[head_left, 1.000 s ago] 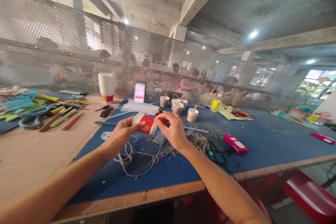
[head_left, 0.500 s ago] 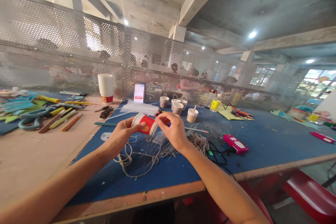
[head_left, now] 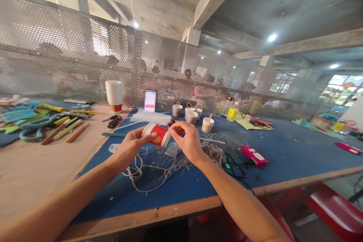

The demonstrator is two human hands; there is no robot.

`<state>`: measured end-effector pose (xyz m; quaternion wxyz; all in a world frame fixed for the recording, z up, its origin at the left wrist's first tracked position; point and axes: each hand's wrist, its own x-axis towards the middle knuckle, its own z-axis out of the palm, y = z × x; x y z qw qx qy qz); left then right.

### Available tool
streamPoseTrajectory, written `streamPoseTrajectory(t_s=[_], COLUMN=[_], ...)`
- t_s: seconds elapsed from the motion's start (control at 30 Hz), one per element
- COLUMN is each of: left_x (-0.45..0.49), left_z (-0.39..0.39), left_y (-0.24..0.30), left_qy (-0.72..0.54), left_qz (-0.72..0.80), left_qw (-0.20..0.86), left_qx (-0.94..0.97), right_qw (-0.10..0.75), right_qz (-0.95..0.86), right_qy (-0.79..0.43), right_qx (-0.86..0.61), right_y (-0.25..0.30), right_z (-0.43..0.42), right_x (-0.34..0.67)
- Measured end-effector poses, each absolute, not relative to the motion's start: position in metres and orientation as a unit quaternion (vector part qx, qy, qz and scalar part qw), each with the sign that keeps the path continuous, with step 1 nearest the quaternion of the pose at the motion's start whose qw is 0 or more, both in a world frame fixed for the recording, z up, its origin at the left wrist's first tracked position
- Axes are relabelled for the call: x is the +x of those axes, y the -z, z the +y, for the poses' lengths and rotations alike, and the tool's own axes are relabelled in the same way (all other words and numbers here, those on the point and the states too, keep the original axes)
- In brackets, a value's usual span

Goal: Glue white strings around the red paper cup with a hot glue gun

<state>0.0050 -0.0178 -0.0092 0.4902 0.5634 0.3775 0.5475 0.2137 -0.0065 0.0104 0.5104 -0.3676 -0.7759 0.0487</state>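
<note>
A red and white paper cup [head_left: 160, 136] lies tilted on its side in the air above the blue table mat. My left hand [head_left: 132, 144] is closed around its left end, thumb on the red band. At the cup's right end my right hand [head_left: 187, 138] has its fingers pinched together by the rim; whether they grip the cup's edge or something small is hidden. Below both hands spread thin wires [head_left: 161, 170] and a loose grey cord [head_left: 154, 188], with a tangled heap of cord [head_left: 215, 153] to the right.
Behind stand small cord-wrapped buckets [head_left: 191, 116], a cup with a stick [head_left: 208, 124] and a phone [head_left: 150, 101]. A stack of paper cups [head_left: 114, 94] rises at back left, near scissors [head_left: 32, 128]. A pink box [head_left: 254, 155] with a black cable sits right. A perforated metal screen [head_left: 113, 56] closes the back.
</note>
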Motion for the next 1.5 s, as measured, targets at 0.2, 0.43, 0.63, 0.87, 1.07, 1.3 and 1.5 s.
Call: streamPoseTrajectory(t_s=[0.2,0.43,0.63,0.87,1.07,1.3,1.5], left_x=[0.0061,0.0051,0.0051,0.0057,0.0046,0.0063,0.0062], left_z=[-0.0199,-0.0187,-0.0204,-0.0205,-0.0209,-0.0241,-0.0246], left_y=[0.007,0.0072,0.0075,0.0065,0.0072,0.003,0.0028], left_qy=[-0.547,-0.551,-0.549,-0.552,-0.55,-0.555,-0.554], left_qz=[0.369,0.365,0.348,0.347,0.339,0.333,0.323], left_qw=[0.492,0.497,0.511,0.508,0.511,0.521,0.524], left_qx=[0.567,0.563,0.562,0.563,0.566,0.557,0.561], right_qw=[0.511,0.521,0.525,0.525,0.526,0.526,0.526], right_qz=[-0.773,-0.763,-0.756,-0.751,-0.743,-0.734,-0.727], right_qy=[-0.064,-0.08,-0.091,-0.102,-0.115,-0.141,-0.172], right_qx=[-0.371,-0.375,-0.379,-0.388,-0.398,-0.405,-0.407], right_y=[-0.01,-0.0109,-0.0109,-0.011,-0.0121,-0.0124,-0.0121], right_z=[-0.0061,-0.0083,-0.0078,-0.0085,-0.0095,-0.0102,-0.0091], right_x=[0.2138,0.2131,0.213,0.2143,0.2141,0.2134,0.2139])
